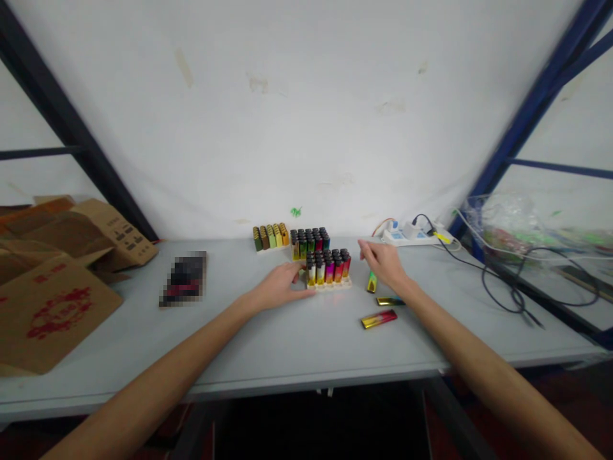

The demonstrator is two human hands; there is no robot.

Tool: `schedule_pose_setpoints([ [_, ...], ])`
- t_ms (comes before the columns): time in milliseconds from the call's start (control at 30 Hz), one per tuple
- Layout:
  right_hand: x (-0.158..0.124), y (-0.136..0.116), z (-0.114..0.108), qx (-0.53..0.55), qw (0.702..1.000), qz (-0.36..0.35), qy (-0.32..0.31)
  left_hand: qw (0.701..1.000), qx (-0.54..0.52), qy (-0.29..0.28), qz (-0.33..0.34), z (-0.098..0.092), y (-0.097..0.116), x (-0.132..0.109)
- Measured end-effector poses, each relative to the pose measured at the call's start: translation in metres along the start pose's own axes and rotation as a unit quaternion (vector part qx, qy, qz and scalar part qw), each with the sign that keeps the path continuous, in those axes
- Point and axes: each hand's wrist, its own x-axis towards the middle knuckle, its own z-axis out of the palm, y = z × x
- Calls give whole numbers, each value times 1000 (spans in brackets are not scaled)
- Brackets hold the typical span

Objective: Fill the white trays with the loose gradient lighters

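A white rack [330,287] stands mid-table, filled with upright lighter-shaped cases [329,271] with black tops, in yellow, purple and red. My left hand [280,285] grips the rack's left end, its thumb along the front corner and its fingers behind. Just right of the rack, my right hand [383,260] is raised over the table with curled fingers; whatever they may hold is hidden. Below it lies a green-and-yellow case [372,282]. A gold-and-blue case [389,301], partly behind my right forearm, and a red-and-gold case [378,319] lie nearer the front.
Behind are a second black-topped group [310,241] and a rack of green-to-orange pieces [271,237]. A power strip [419,235] and black cable [514,300] lie right. Cardboard boxes [62,313] and a blurred dark object [184,279] occupy the left. Plastic bags [512,220] sit far right.
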Motion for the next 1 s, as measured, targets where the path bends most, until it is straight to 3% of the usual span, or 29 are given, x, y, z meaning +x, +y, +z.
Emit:
schedule_pose_setpoints([
  [33,2,11,1,-9,1000,4,24,1000,2,0,-1,0,0,0],
  [100,5,33,5,-37,999,-18,15,1000,5,-1,-3,0,0,0],
  [200,7,55,9,-69,993,-36,-92,1000,11,-6,-4,0,1,0],
  [300,10,61,10,-91,981,-21,-171,1000,5,-3,-1,0,0,0],
  [467,14,57,7,-85,986,36,-136,1000,-1,3,2,1,-2,-1],
  [567,14,56,7,-21,993,56,-99,1000,-1,-1,0,0,-1,0],
  [700,11,51,1,126,981,112,-101,1000,-3,-2,-8,-1,1,0],
  [833,8,32,-10,312,939,91,-110,1000,5,-2,-1,0,0,0],
  [1000,2,4,-16,452,877,87,-139,1000,7,-2,-3,0,0,0],
])
